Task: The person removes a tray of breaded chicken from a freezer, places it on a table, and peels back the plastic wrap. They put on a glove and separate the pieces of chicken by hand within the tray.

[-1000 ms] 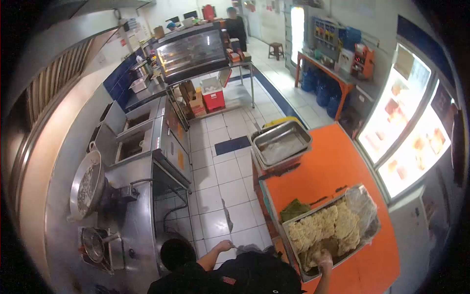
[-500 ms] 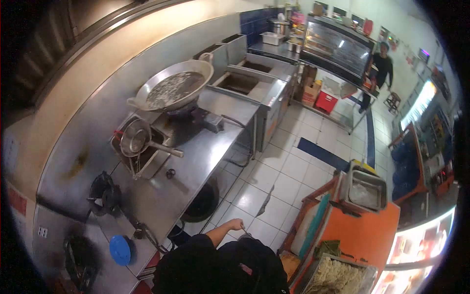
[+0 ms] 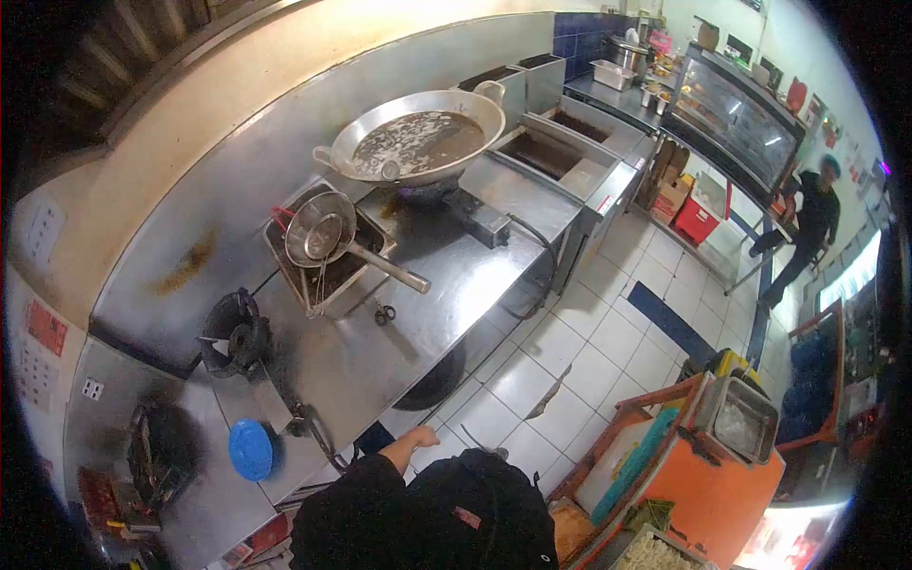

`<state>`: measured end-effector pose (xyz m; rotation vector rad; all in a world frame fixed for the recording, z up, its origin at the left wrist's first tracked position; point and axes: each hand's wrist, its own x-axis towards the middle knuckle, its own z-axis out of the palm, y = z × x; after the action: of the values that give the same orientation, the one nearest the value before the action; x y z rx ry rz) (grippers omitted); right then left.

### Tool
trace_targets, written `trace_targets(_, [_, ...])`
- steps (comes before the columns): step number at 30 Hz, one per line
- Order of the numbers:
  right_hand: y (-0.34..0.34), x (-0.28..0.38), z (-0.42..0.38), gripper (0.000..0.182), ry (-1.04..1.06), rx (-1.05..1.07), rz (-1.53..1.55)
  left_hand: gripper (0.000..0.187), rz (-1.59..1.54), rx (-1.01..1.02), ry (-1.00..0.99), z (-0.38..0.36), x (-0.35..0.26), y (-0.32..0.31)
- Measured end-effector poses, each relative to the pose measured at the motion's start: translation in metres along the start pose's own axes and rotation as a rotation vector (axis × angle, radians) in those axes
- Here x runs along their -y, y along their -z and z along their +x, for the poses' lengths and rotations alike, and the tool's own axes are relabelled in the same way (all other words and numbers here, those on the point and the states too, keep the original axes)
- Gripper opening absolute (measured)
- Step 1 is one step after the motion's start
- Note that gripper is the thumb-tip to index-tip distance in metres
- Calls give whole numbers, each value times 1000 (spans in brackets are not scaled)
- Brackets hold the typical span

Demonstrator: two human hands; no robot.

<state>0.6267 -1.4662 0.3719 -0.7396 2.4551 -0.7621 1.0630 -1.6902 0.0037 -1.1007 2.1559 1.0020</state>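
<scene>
My left hand (image 3: 418, 439) reaches out from a black sleeve over the tiled floor, beside the front edge of the steel counter (image 3: 347, 394). Its fingers look curled closed, and nothing shows in them. A thin, curved, wire-like thing (image 3: 472, 438) is just right of it, apart from the hand; its lower end goes behind my black clothing. My right hand is out of view. On the counter, a large wok (image 3: 334, 157) of dark, foamy liquid stands over a burner. Nearer, a round strainer with a long handle (image 3: 391, 270) rests across a rectangular metal tray (image 3: 285, 258).
A burner (image 3: 233, 334) and blue lid-like disc (image 3: 251, 449) are at left. At right stands an orange cabinet (image 3: 727, 494) with a steel pan (image 3: 746, 418). Fryers (image 3: 541, 154), a glass display case (image 3: 731, 119) and a person in dark clothes (image 3: 812, 214) are farther back.
The view has shifted, so the counter and wok appear larger and farther right. My left hand has drawn back left, away from the thin thing. The person at the back appears farther right.
</scene>
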Motion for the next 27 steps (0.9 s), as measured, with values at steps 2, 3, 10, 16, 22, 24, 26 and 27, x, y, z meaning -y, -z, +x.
trace_targets(2, [-6, 8, 3, 52, 18, 30, 0, 47, -172, -75, 70, -19, -37, 35])
trace_targets(3, [-8, 11, 4, 52, 23, 41, 3, 45, -252, -108, 103, -33, -60, 57])
trace_targets(10, [-16, 22, 7, 53, 23, 76, 1, 41, -532, -262, -19, -14, -70, 79])
trace_targets(16, [1, 2, -6, 55, -44, 24, 17, 39, -337, -115, 90, -38, -53, 89])
trace_targets(22, [46, -66, -36, 56, -184, -110, 23, 32, -356, -145, 109, -50, -39, 100])
trace_targets(24, [70, -100, -59, 57, -269, -172, 20, 29, -466, -148, 0, -48, -41, 104])
trace_targets(26, [89, -130, -82, 57, -366, -216, 0, 26, -567, -106, -131, -37, -30, 96])
trace_targets(27, [99, -144, -94, 57, -424, -229, -12, 24, -632, -13, -61, -31, -35, 92])
